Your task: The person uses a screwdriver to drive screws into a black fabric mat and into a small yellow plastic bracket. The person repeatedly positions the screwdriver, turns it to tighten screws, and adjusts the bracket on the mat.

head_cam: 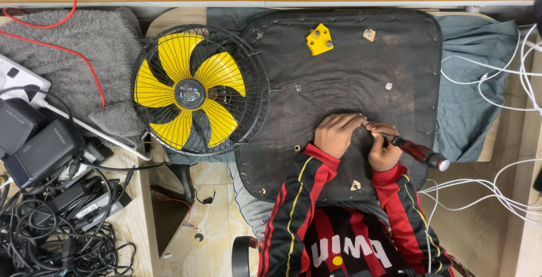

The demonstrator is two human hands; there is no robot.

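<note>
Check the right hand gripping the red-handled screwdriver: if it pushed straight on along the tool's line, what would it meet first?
The screwdriver in the right hand points left, its tip at the left hand's fingertips. They come first, then probably the dark fabric panel; depth is unclear.

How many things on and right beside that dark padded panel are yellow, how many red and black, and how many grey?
Yellow: 2, the fan with yellow blades and the small bracket on the dark padded panel.
Red and black: 1, the screwdriver in the right hand; the left hand rests on the panel.
Grey: 1, the fuzzy mat.
Total: 4.
</note>
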